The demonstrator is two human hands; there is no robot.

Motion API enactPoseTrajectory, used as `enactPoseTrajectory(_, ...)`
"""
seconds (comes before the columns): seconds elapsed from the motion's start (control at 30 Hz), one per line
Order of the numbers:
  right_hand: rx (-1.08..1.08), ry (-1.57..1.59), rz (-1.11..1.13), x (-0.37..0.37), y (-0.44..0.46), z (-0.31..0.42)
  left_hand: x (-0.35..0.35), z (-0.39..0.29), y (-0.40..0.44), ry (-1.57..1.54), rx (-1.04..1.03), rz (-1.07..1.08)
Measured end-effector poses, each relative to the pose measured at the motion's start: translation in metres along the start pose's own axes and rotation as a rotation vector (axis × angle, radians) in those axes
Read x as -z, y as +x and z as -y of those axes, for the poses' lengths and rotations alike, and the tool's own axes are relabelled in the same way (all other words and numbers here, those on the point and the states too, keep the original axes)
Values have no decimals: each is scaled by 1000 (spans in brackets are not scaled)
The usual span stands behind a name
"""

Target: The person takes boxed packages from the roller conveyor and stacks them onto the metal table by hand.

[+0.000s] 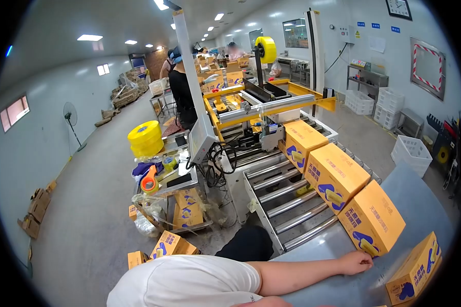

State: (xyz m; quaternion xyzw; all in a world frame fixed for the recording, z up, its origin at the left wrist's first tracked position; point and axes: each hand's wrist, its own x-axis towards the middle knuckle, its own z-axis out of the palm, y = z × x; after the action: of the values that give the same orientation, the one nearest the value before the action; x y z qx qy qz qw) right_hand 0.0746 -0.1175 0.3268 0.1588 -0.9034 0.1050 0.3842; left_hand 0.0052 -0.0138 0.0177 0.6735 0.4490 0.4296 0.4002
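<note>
The left hand (356, 262) is over the gray table (317, 284), just beside the low corner of the nearest yellow box (372, 219). Its grip is curled mostly closed; I cannot tell if it touches the box. Two more boxes (337, 176) sit in line behind, up to the tape machine (272, 137). Another box (416, 270) is to the right. The right hand does not show.

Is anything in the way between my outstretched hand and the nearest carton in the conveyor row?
Nothing visible stands between the outstretched hand and the nearest carton in the row; the hand is right by its lower edge, though contact is unclear.
</note>
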Motion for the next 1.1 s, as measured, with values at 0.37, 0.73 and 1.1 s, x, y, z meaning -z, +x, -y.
enactPoseTrajectory(0.37, -3, 13, 27, -4, 0, -2, -1, 2, 0, -6, -41, -44)
enactPoseTrajectory(0.73, -5, 13, 39, -4, 2, -2, 6, -9, -4, -25, 9, 28)
enactPoseTrajectory(1.1, 0, -32, 8, 14, -8, 1, -3, 4, 0, -176, -46, -24)
